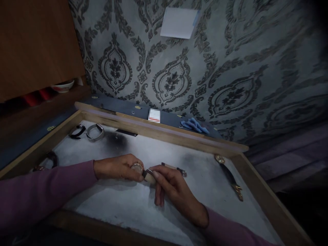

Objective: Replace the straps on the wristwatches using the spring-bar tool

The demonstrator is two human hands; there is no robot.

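A round-faced watch (137, 167) is held between my two hands above the white bottom of a wooden tray (153, 133). My left hand (119, 167) grips the watch case, its thumb along the near side. With thumb and fingertips, my right hand (173, 182) pinches the strap (149, 177) just right of the case. Behind the right fingers, another strap piece with a dark buckle (182, 172) shows; whether it joins the held watch is hidden.
Inside the tray are a black watch (77, 131), a silver watch (95, 132), a dark watch (52, 159) and a gold-and-black watch (227, 171). Beyond its back edge sit a small white box (154, 115) and a blue cloth (194, 125). A wooden cabinet (38, 44) stands left.
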